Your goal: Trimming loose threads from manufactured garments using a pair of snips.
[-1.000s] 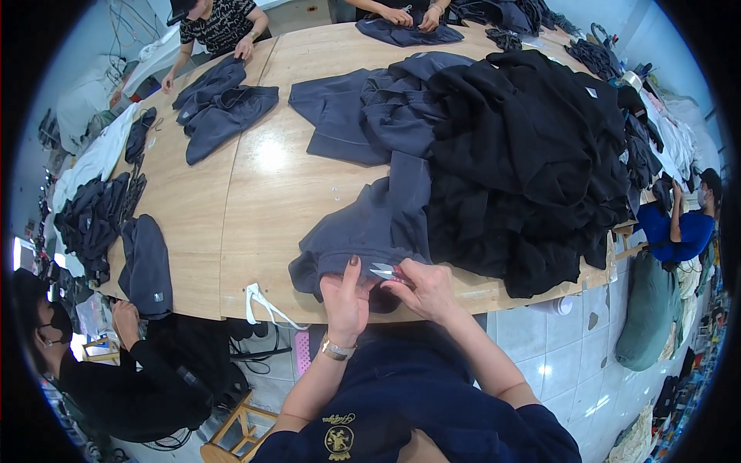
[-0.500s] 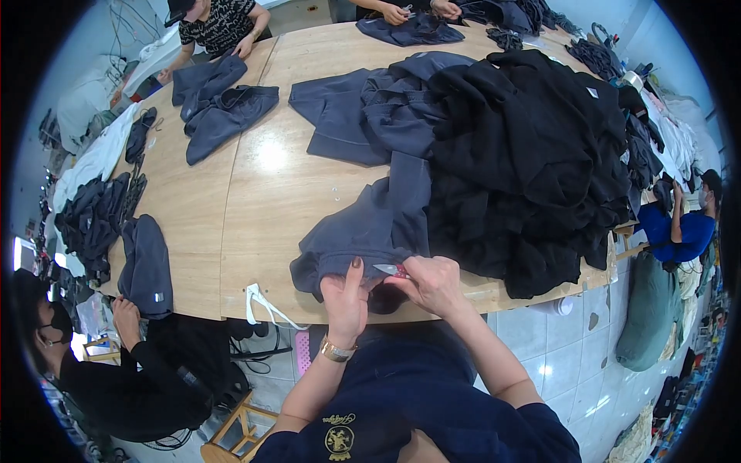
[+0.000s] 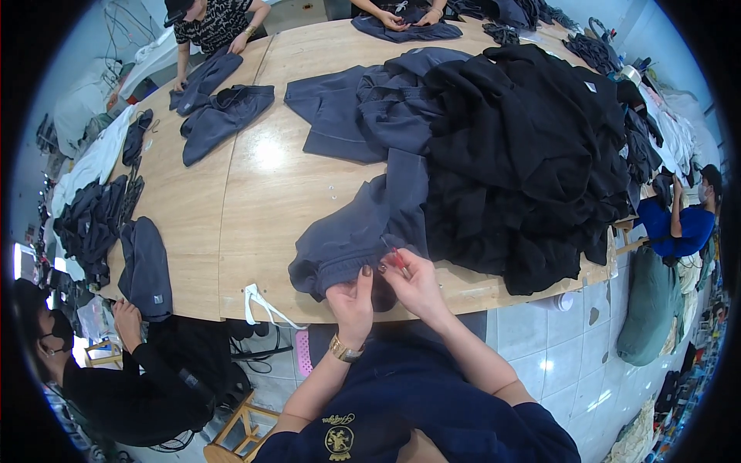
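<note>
Dark grey shorts with a gathered elastic waistband (image 3: 340, 224) lie at the near edge of the wooden table. My left hand (image 3: 351, 309) is closed on the waistband, thumb on top and fingers inside it. Close beside it, my right hand (image 3: 417, 284) grips small red-handled thread snips (image 3: 398, 258), blade pointing away from me over the cloth. The fingertips of both hands are nearly together at the waistband. Part of the snips is hidden by my right fingers.
A large heap of black garments (image 3: 525, 147) is right of the shorts, more grey shorts (image 3: 394, 100) beyond. A white strap-like loop (image 3: 262, 305) hangs at the near edge. Co-workers handle grey garments at the left and far side; a wooden stool (image 3: 239, 428) stands lower left.
My left hand has shifted slightly right along the waistband. My right hand has turned and moved a little, so the snips now point away from me instead of left.
</note>
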`<state>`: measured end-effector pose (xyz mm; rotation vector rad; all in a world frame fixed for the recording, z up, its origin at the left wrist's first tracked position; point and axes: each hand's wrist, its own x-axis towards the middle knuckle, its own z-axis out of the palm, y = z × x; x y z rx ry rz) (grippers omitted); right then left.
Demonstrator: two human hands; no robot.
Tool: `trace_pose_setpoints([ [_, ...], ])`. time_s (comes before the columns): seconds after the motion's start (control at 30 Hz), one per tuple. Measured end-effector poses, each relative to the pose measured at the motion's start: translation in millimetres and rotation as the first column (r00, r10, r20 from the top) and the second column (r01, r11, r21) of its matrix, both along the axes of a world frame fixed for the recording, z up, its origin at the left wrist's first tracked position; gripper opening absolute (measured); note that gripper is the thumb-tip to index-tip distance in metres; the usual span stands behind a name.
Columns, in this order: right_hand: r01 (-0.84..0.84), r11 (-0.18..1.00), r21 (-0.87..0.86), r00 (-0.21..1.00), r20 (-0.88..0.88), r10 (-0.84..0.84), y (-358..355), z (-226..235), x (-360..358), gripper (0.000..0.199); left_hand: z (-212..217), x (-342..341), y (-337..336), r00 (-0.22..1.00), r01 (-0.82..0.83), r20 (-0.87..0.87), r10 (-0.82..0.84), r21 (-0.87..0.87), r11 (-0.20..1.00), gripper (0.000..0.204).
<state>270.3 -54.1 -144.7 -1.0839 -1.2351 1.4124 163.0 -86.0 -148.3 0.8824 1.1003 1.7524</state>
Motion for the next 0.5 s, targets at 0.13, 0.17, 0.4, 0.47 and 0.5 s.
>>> trace_pose_setpoints([
  [0.13, -0.102, 0.995, 0.012, 0.993, -0.056, 0.103, -3.4, 8.6, 10.2, 0.006, -7.5, -4.9, -0.6, 1.000, 0.006, -0.006, -0.007, -0.104, 0.995, 0.017],
  [0.17, -0.104, 0.995, 0.011, 0.993, -0.055, 0.104, -5.3, 14.4, 12.6, 0.006, -4.4, -3.6, 0.8, 0.991, 0.040, 0.128, -0.031, -0.073, 0.997, 0.018],
  [0.4, -0.115, 0.982, -0.150, 0.959, -0.276, 0.070, -3.5, 19.2, 18.1, 0.005, 6.6, -2.5, 6.3, 0.921, 0.095, 0.383, -0.070, -0.046, 0.994, 0.022],
  [0.47, 0.034, 0.999, -0.028, 0.999, -0.038, -0.035, 0.0, 14.3, 5.8, 0.007, -0.9, -2.0, 3.1, 0.966, 0.069, 0.251, -0.057, -0.040, 0.997, 0.022],
  [0.5, 0.026, 0.999, -0.021, 1.000, -0.008, -0.026, -0.6, 11.6, 5.0, 0.009, -3.2, -2.4, 1.6, 0.993, 0.039, 0.114, -0.035, -0.030, 0.999, 0.022],
])
